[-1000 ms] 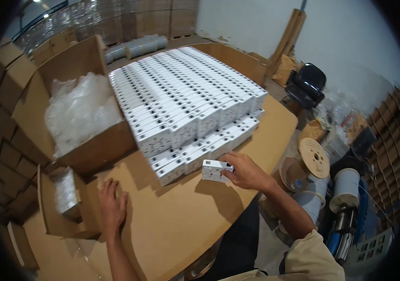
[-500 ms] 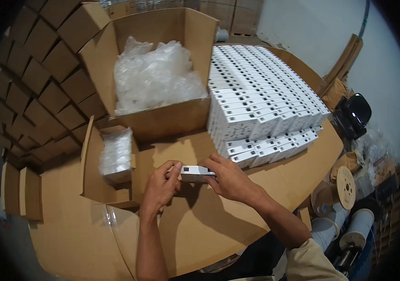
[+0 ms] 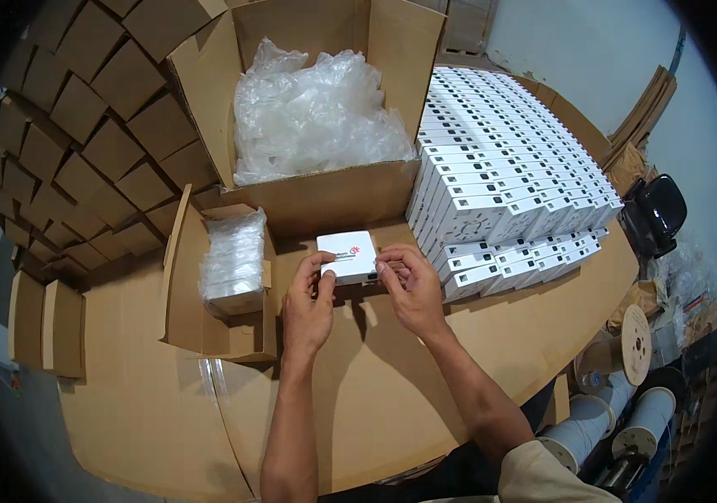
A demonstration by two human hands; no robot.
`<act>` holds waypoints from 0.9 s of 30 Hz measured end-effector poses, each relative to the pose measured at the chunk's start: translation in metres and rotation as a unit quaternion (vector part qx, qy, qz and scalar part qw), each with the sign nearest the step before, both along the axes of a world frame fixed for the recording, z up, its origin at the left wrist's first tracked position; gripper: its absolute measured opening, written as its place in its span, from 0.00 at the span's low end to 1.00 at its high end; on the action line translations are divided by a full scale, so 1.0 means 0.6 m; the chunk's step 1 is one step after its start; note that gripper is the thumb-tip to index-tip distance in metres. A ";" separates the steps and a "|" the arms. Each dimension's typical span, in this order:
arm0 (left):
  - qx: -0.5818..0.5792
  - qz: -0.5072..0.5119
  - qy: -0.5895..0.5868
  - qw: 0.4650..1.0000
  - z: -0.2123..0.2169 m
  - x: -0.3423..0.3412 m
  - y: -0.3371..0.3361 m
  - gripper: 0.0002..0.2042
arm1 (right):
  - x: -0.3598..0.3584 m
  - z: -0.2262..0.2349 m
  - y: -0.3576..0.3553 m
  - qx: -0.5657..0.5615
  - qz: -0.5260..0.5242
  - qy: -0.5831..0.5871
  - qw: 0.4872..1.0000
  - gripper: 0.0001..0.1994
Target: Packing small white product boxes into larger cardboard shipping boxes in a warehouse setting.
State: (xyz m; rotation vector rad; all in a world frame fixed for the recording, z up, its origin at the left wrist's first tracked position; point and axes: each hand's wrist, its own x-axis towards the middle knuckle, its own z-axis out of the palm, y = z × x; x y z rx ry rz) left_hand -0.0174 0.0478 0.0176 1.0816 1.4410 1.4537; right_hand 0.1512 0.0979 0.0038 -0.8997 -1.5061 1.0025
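Both hands (image 3: 358,293) hold small white box (image 3: 347,256) flat, long axis left-right.

Small white box (image 3: 347,256): smooth card, slight sheen, printed top; stacked white boxes (image 3: 505,180): same smooth card, matt to satin; large carton (image 3: 333,197) and small carton (image 3: 216,331): brown corrugated cardboard, matt, rough at cut edges; bags in large carton (image 3: 312,113): clear thin plastic film, crinkled, glossy; wrapped bundle (image 3: 233,261): glossy clear plastic; worktop (image 3: 375,394): covered in matt brown cardboard sheet.
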 end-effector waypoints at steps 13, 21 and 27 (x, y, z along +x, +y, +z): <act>0.001 -0.008 0.141 0.990 -0.025 -0.010 0.001 0.20 | 0.014 -0.037 0.019 -0.106 0.035 0.067 0.992 0.13; 0.009 -0.010 0.171 0.985 -0.005 -0.005 -0.006 0.16 | 0.022 -0.013 0.007 -0.045 0.004 -0.099 0.994 0.16; -0.011 0.003 0.198 0.980 -0.003 -0.003 -0.006 0.15 | 0.025 -0.018 0.010 -0.033 0.009 -0.117 0.993 0.17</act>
